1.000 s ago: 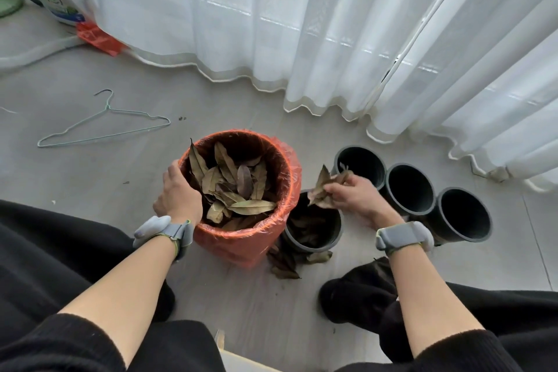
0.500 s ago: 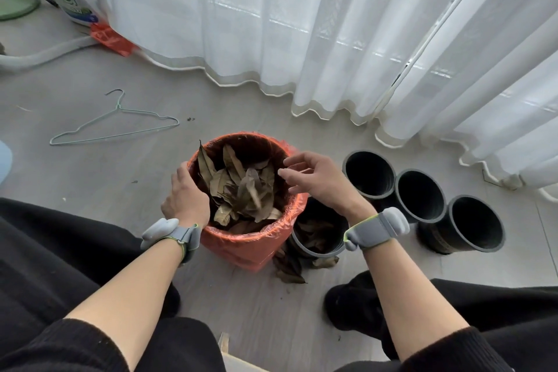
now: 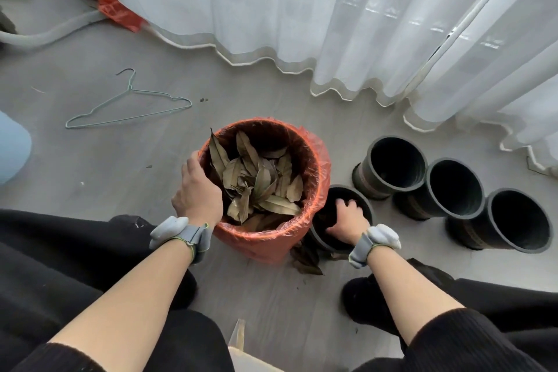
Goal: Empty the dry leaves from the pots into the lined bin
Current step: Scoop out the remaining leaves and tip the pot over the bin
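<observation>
Scooping step: my left hand (image 3: 197, 196) grips the left rim of the lined bin (image 3: 314, 160); my right hand (image 3: 347, 220) dips into the pot (image 3: 367, 209) just right of it. Whether it holds anything, I cannot tell. Next, lift a handful across onto the bin's dry leaves (image 3: 259, 184).

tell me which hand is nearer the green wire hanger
Left. The left hand grips the rim of the lined bin on the side facing the hanger; the right hand is down in a pot beyond the bin, farther off.
</observation>
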`<state>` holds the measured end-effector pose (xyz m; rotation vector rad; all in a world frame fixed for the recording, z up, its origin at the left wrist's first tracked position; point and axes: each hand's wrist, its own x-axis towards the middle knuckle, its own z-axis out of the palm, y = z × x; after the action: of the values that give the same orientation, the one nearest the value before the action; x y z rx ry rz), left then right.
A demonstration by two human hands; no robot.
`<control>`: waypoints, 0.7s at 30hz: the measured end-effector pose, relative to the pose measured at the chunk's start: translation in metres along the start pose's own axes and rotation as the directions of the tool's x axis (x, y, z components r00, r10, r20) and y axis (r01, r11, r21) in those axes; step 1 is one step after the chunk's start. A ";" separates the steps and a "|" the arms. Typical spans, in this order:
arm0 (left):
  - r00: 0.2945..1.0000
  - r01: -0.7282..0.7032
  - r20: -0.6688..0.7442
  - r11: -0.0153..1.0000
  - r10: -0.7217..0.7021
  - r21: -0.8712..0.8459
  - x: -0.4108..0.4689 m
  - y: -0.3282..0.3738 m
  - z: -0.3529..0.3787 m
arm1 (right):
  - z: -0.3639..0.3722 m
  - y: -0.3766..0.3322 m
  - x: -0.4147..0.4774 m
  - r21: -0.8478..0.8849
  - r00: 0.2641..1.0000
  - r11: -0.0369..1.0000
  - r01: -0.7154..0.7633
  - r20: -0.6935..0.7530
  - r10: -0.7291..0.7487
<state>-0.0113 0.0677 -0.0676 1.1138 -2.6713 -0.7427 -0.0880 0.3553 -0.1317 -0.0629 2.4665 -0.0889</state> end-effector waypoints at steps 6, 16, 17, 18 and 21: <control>1.000 0.016 -0.014 0.999 -0.015 0.041 0.000 -0.007 0.004 | 0.031 -0.009 0.025 -0.191 0.992 0.982 0.003 0.125 0.021; 0.999 0.021 -0.034 0.997 -0.018 0.071 0.003 -0.011 0.004 | 0.026 -0.006 0.032 -0.076 0.994 0.993 0.092 -0.060 -0.096; 0.999 0.018 -0.031 0.997 -0.016 0.071 0.004 -0.011 0.004 | 0.025 -0.005 0.029 -0.061 0.992 0.993 0.103 -0.068 -0.107; 1.000 0.017 -0.027 0.997 -0.015 0.070 0.004 -0.011 0.003 | 0.024 -0.005 0.027 -0.042 0.991 0.993 0.107 -0.074 -0.110; 1.000 0.013 -0.018 0.998 -0.012 0.064 0.003 -0.010 0.002 | 0.019 -0.002 0.017 0.036 0.991 0.995 0.091 -0.104 -0.087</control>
<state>-0.0081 0.0601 -0.0748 1.1477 -2.6937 -0.6498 -0.0895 0.3515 -0.1573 -0.1541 2.5626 -0.1852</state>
